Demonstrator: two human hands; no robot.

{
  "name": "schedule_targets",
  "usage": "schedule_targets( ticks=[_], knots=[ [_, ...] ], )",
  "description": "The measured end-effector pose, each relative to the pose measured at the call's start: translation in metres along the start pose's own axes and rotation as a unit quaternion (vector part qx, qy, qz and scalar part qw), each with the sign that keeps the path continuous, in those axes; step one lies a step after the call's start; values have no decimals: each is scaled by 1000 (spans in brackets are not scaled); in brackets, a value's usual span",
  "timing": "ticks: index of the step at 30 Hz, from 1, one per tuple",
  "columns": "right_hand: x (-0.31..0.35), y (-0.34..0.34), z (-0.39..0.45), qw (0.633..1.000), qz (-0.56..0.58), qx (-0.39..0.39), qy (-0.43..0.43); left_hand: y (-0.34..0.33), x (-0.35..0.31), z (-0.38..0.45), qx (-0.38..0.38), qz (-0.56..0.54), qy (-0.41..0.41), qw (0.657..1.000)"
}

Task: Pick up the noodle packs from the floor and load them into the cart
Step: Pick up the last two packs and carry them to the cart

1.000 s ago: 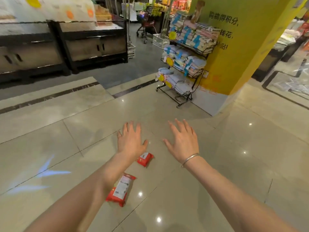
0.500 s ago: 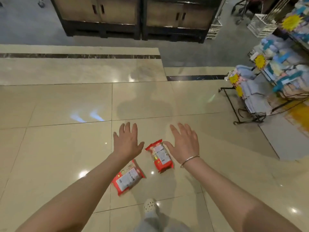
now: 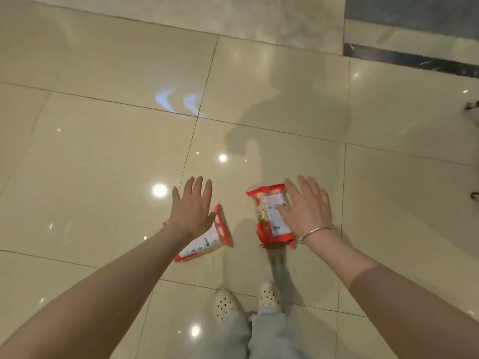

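Two flat rectangular noodle packs, glossy red film with white labels, lying on polished beige floor tiles (image 3: pixel 103 164). Left pack (image 3: pixel 207 239) at 6 o'clock of the left hand (image 3: pixel 193 211); right pack (image 3: pixel 272 216) at 9 o'clock of the right hand (image 3: pixel 308 211). Both hands spread wide, fingers straight, holding nothing. Thin metal bangle (image 3: pixel 315 233) at right wrist.

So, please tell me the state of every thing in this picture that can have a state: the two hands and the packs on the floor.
left hand: open, fingers spread, holds nothing
right hand: open, fingers spread, holds nothing
left noodle pack: lies flat on the floor, partly hidden by the left hand, not picked up
right noodle pack: lies flat on the floor, label up, not picked up
cart: not in view
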State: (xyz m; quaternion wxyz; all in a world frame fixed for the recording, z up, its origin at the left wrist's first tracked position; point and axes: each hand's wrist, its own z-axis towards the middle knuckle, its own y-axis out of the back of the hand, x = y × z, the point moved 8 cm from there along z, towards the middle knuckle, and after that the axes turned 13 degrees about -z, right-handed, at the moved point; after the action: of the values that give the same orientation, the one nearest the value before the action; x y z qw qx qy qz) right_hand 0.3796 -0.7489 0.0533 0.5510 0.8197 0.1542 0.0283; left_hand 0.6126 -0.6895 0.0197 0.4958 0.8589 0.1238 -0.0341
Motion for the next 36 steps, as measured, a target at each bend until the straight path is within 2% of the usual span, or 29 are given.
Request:
schedule_targets(
  ticks=[4, 8, 12, 14, 17, 21, 23, 27, 29, 33, 36],
  knots=[
    [3, -149, 66, 1000, -23, 10, 13, -139, 42, 74, 21, 29, 40, 999],
    [9, -284, 127, 997, -67, 37, 26, -255, 75, 139, 36, 37, 46, 998],
    [5, -369, 167, 997, -56, 58, 7, -335, 99, 185, 89, 62, 42, 993],
    [0, -392, 178, 997, -16, 75, -2, -362, 110, 201, 139, 16, 44, 989],
    [-10, -406, 190, 993, 73, 88, -9, -381, 126, 215, 195, -66, 73, 976],
    [-15, -421, 196, 983, 166, 68, -27, -393, 137, 215, 194, -69, 102, 973],
    [-23, -435, 196, 969, 224, 69, -81, -397, 137, 212, 184, -98, 128, 970],
    [-47, -473, 185, 900, 323, 162, -245, -404, 131, 207, 167, -184, 186, 951],
    [-49, -489, 182, 868, 381, 168, -269, -405, 129, 207, 143, -256, 202, 934],
    [-43, -513, 168, 774, 524, 181, -307, -387, 135, 205, 53, -399, 244, 882],
    [-25, -458, 152, 787, 522, 142, -296, -356, 145, 195, -42, -443, 277, 852]
  ],
)
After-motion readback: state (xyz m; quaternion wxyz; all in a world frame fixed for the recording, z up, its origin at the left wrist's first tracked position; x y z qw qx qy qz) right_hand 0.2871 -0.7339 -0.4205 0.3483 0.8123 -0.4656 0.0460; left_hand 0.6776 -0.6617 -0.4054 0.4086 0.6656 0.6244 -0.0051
